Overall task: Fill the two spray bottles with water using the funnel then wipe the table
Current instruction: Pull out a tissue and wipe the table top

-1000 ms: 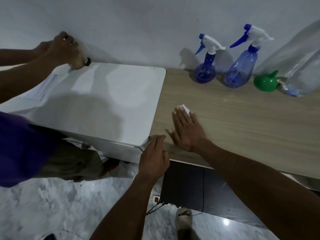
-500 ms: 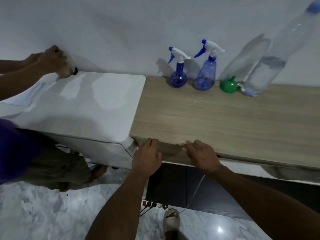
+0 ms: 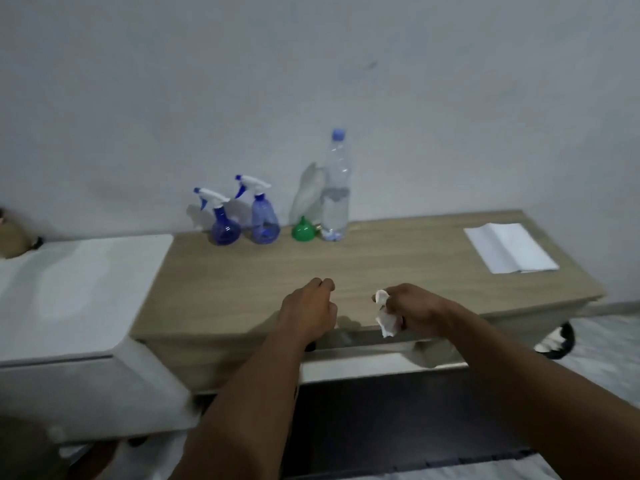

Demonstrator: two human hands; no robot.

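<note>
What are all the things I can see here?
dark spray bottle: one, deep blue, back of table, leftmost
pale spray bottle: one, light blue, right beside it
funnel: one, green, mouth down, beside water bottle
water bottle: one, clear with blue cap, upright by wall
folded sheet: one, white, table's right end
table: one, light wood, against wall
cabinet: one, white, left of table
tissue: one, white, crumpled in right hand
left hand: one, fingers curled, empty, over table's front edge
right hand: one, gripping the tissue

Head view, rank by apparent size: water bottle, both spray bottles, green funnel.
1. Water bottle, tallest.
2. Left spray bottle and right spray bottle, too alike to rank.
3. Green funnel, smallest.
</note>
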